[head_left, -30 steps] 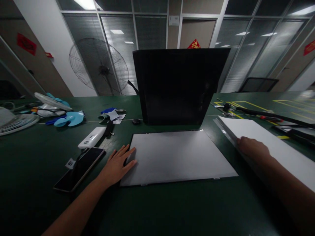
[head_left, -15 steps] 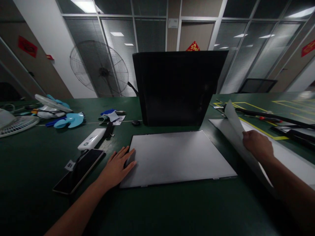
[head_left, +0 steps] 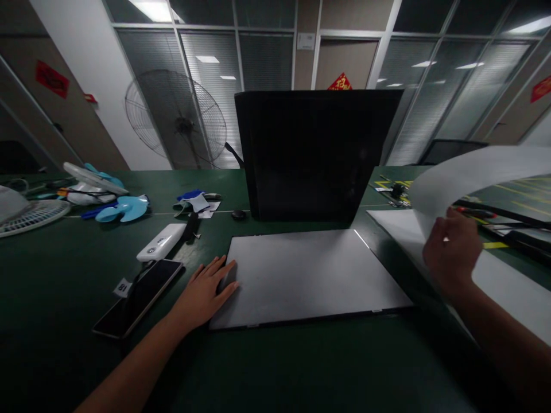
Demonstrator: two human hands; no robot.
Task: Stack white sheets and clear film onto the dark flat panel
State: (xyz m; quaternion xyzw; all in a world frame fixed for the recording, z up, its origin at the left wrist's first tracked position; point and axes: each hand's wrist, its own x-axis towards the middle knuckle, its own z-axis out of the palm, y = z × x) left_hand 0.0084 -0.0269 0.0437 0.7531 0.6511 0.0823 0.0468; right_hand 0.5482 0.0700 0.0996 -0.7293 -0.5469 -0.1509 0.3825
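while left hand (head_left: 205,291) on panel (head_left: 310,275), sheet (head_left: 434,183) in right hand (head_left: 454,252)

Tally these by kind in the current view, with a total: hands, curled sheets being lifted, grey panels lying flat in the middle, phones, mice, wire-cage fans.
Hands: 2 (left hand, right hand)
Curled sheet: 1
Grey panel: 1
Phone: 1
Mouse: 1
Wire-cage fan: 1
Total: 7
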